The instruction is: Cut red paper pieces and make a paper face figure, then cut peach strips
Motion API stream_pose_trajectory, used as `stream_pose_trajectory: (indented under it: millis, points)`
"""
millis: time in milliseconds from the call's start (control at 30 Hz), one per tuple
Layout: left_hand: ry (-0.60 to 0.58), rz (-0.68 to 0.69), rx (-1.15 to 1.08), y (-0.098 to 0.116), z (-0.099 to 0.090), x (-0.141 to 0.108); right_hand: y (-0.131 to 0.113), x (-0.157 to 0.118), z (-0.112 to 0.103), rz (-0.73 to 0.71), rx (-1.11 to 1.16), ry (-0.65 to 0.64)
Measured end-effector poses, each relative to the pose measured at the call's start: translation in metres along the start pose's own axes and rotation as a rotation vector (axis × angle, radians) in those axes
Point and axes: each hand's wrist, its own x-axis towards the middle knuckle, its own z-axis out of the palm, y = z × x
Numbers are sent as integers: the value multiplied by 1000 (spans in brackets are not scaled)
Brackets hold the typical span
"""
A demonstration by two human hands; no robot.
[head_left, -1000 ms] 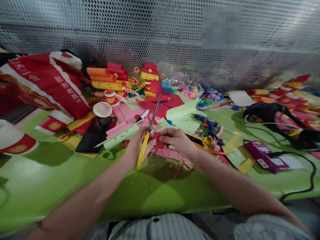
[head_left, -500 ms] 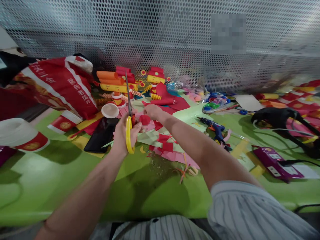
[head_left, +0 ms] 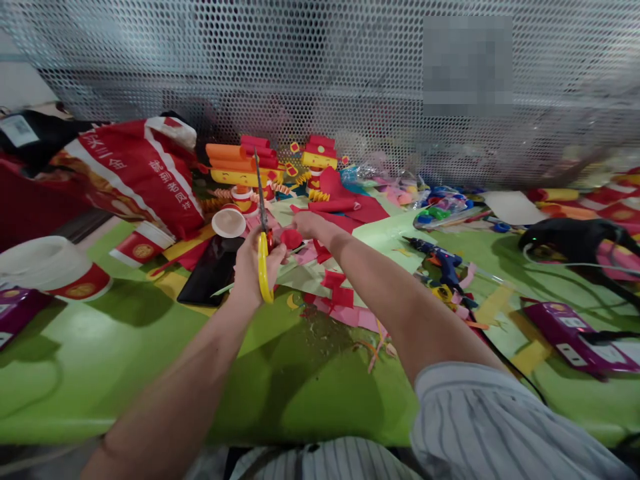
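My left hand (head_left: 249, 270) is closed around yellow-handled scissors (head_left: 265, 267), whose blades point up and away from me. A small red round paper piece (head_left: 291, 239) shows just beyond its fingertips; whether it is held there I cannot tell. Close by on the right, my right hand (head_left: 306, 225) has its fingers curled in over the paper scraps, and what they grip is hidden. Beneath and around both hands lie red paper squares (head_left: 342, 297), pink strips and pale green sheets. Behind the scissors stand yellow-and-red paper figures (head_left: 319, 162) with folded paper arms.
On the left are a red snack bag (head_left: 135, 173), paper cups (head_left: 83, 283) and a black phone (head_left: 207, 270). To the right lie a blue glue gun (head_left: 440, 257), a purple power strip (head_left: 575, 337) and a black bag (head_left: 560, 237). A perforated metal panel (head_left: 300, 60) rises behind.
The view has shifted slightly, so most things appear a little further right. Both hands keep nearly the same pose, and the scissors stay in my left hand.
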Motion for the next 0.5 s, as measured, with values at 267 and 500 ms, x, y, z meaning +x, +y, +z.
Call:
stream_pose_trajectory:
  millis: [267,500]
  points:
    - [-22,-29,-36,-6,5,-2,30,-71,-17,9,574,301]
    - [8,23,7,-2,2,-2,33,-81,-17,19,468,302]
